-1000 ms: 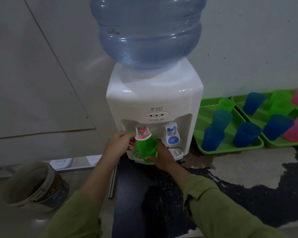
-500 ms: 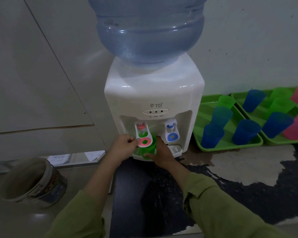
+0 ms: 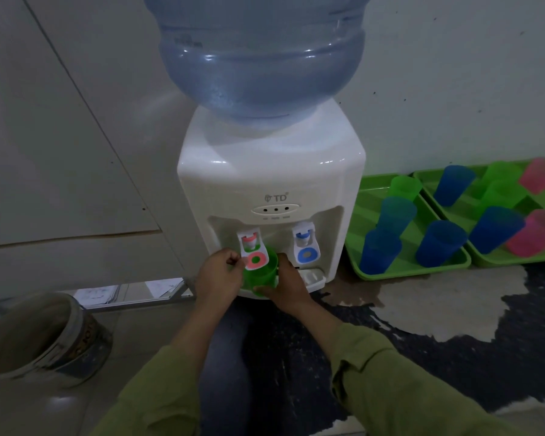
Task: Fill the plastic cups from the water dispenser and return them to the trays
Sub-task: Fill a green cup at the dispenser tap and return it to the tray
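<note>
A white water dispenser stands in the middle of the frame, with a large blue water bottle upended on top. In its front recess are two taps, a red tap lever to the left and a blue tap lever to the right, with a white drip tray below them.

The right hand grips a green plastic cup, fingers wrapped round its right side and thumb curled under its base. It holds the cup upright just under the red lever, whose paddle overlaps the cup's rim. The left hand is curled, and its thumb and fingertips pinch the left edge of that paddle. Whether water is running cannot be told. Both arms wear olive-green sleeves.

At the right edge of the frame, two green trays lie side by side on the floor. The near tray, just beside the dispenser, holds a green cup, a teal cup and two blue cups. The far tray holds blue cups, green cups and pink cups.

At the lower left a worn bucket sits on the pale floor. Dark, wet-looking patches spread across the floor in front of the dispenser and trays.
</note>
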The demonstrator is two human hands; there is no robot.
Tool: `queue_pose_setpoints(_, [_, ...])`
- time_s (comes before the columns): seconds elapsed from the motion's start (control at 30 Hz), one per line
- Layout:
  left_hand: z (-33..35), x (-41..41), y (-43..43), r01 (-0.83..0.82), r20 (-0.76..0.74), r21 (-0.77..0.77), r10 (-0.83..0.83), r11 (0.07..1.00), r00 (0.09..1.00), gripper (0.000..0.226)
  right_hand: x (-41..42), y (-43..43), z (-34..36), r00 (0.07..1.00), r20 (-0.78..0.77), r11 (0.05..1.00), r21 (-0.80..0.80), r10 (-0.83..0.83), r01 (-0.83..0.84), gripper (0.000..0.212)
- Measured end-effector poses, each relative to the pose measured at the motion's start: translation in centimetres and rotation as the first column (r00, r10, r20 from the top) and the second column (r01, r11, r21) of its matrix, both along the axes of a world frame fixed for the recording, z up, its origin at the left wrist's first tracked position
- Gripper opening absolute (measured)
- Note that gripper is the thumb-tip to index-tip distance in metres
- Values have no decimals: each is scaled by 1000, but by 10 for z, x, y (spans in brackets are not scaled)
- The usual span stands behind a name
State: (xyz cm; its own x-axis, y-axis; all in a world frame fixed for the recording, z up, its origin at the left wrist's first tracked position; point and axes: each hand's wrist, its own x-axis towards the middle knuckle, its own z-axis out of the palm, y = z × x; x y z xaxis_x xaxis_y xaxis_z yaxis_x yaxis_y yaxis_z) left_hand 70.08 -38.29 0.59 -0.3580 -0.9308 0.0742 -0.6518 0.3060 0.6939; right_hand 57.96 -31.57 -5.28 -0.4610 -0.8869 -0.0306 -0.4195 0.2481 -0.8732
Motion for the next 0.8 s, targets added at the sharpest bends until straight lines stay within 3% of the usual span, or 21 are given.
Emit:
queue_pose_setpoints(0.17, [-10, 7, 5, -47, -149, 14, 48, 999, 988, 10, 7, 3, 6, 998, 36, 998, -26, -53, 54, 55])
queue_pose_setpoints(0.37, [-28, 18, 19, 13, -265, 80, 9, 997, 964, 13, 11, 11, 8, 994, 4, 993, -43, -106, 106, 48])
queue_pose_setpoints(0.63, [-52, 26, 48, 85, -276, 177, -33, 981, 961, 16, 8, 43, 4, 995, 69, 996, -44, -71, 74, 63])
queue_pose_setpoints(0.8, [-57, 25, 66, 127, -244, 196, -77, 972, 967, 21, -1, 65, 5, 997, 10, 996, -33, -80, 80, 59])
